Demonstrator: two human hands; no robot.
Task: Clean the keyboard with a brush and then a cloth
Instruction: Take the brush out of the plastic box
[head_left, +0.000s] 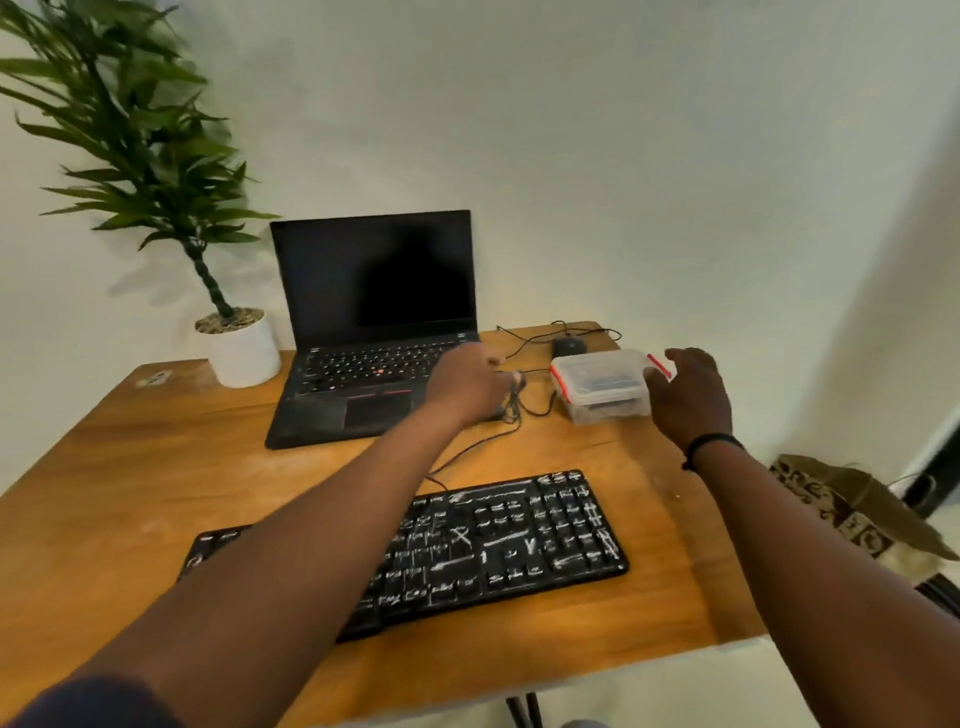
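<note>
A black keyboard (519, 540) streaked with white marks lies near the front of the wooden table (156, 467); my left forearm crosses over its left half. Behind it stands a clear plastic box (597, 384) with a lid and red clips; dark items show blurred inside. My left hand (467, 384) reaches out just left of the box, above the cables, fingers loosely extended and holding nothing. My right hand (691, 395) hovers at the box's right end, fingers spread, thumb close to the red clip. No brush or cloth can be made out.
An open black laptop (374, 332) sits at the back centre, with a potted plant in a white pot (244, 348) to its left. A black mouse (569, 345) and its cables (519, 405) lie behind and beside the box. A paper bag (852, 504) sits off the table's right edge.
</note>
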